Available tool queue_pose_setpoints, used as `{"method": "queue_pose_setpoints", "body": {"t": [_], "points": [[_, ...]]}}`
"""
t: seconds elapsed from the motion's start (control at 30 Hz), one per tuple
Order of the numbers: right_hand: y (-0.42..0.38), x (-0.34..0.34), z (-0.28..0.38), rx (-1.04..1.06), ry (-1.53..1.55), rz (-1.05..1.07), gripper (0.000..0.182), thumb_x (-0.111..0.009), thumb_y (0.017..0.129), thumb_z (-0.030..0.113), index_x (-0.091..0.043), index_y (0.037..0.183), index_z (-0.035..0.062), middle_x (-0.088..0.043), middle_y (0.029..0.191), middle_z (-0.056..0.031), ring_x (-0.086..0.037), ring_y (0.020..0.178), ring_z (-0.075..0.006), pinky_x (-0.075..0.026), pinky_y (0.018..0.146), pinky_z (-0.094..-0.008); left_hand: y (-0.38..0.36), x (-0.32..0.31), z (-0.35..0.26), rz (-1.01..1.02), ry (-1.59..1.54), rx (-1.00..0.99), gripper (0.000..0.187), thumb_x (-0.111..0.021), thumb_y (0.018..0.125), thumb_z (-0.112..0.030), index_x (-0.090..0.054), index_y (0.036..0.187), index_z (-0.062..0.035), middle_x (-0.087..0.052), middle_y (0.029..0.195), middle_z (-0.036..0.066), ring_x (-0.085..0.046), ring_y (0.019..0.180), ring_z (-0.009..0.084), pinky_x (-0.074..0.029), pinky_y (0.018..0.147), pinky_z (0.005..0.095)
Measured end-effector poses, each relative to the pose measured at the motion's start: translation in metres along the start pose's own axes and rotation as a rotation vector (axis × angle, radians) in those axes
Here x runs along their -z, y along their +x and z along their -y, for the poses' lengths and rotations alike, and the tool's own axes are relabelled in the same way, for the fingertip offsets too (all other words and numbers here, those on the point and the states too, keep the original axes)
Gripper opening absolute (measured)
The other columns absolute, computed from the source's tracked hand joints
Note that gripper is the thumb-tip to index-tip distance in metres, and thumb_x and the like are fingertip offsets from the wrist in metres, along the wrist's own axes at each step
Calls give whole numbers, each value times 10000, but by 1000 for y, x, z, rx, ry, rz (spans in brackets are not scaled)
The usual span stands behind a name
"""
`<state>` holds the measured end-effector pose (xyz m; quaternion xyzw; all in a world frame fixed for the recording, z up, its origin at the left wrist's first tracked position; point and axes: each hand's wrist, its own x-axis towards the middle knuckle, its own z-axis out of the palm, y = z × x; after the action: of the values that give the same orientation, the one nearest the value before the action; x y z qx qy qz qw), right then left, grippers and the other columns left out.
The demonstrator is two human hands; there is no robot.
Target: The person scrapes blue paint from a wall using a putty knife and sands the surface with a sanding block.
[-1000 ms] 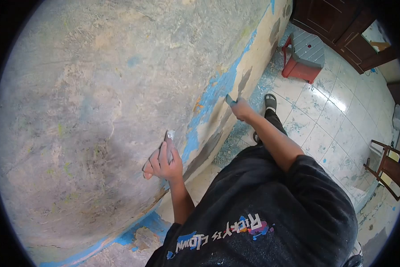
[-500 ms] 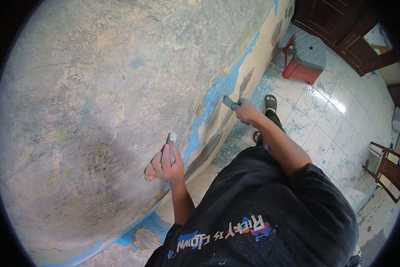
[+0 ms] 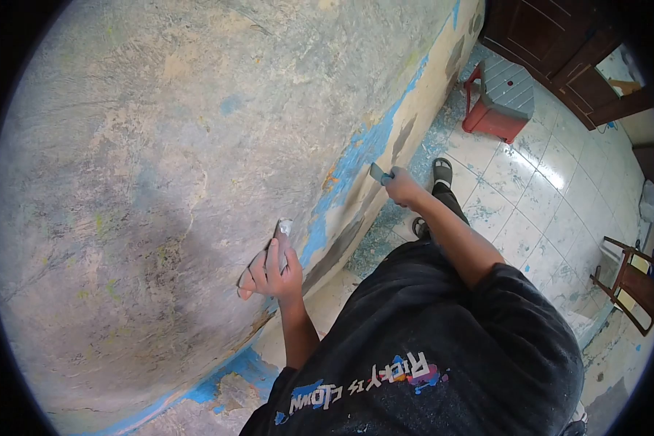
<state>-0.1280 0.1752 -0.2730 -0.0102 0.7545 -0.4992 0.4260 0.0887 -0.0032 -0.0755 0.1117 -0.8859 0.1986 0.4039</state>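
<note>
My right hand (image 3: 403, 187) is wrapped round the teal handle of a putty knife (image 3: 377, 172), whose flat blade points toward a strip of blue paint (image 3: 370, 143) on the wall. Lower down, my left hand (image 3: 272, 272) rests by the wall's mottled grey surface (image 3: 159, 145). It grips a narrow scraper (image 3: 283, 234) with a whitish smear at its end; most of that tool's handle is hidden by the fingers. Between the two hands runs the ragged blue band, with bare cream and grey plaster beside it.
Paint flakes litter the white tiled floor (image 3: 538, 225), thickest along the wall's foot. A red and grey step stool (image 3: 498, 102) stands near dark wooden cabinet doors (image 3: 552, 51). A wooden chair (image 3: 636, 283) is at the far right. My sandalled foot (image 3: 442, 173) is close to the wall.
My right hand has shifted slightly down and away from the blue strip, taking the putty knife with it. My left hand and its scraper have stayed almost in place.
</note>
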Motion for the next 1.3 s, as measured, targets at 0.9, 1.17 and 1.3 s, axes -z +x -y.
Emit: {"method": "queue_pose_setpoints", "body": {"t": [0.9, 1.17, 1.3], "points": [[-7, 0, 12, -52, -95, 28, 291, -540, 856, 125, -581, 1049, -89, -665, 866, -279, -682, 711, -361, -518, 585, -451, 6, 6, -6, 32, 2, 15, 308, -793, 700, -129, -733, 1001, -153, -655, 913, -6, -578, 831, 191, -298, 831, 388], [0, -12, -7, 92, -228, -111, 327, -550, 857, 158, -589, 1075, -82, -650, 1027, -328, -647, 974, -461, -510, 824, -487, 2, 7, -2, 50, -4, -14, 280, -804, 710, -136, -734, 979, -159, -648, 905, -8, -574, 834, 191, -308, 818, 375], [-24, 2, 17, 82, -124, -51, 304, -539, 863, 155, -604, 1054, -73, -657, 1008, -320, -651, 972, -453, -512, 817, -487, 6, 6, -4, 38, -21, -16, 283, -807, 708, -127, -732, 980, -156, -636, 878, -6, -574, 818, 192, -323, 796, 358]]}}
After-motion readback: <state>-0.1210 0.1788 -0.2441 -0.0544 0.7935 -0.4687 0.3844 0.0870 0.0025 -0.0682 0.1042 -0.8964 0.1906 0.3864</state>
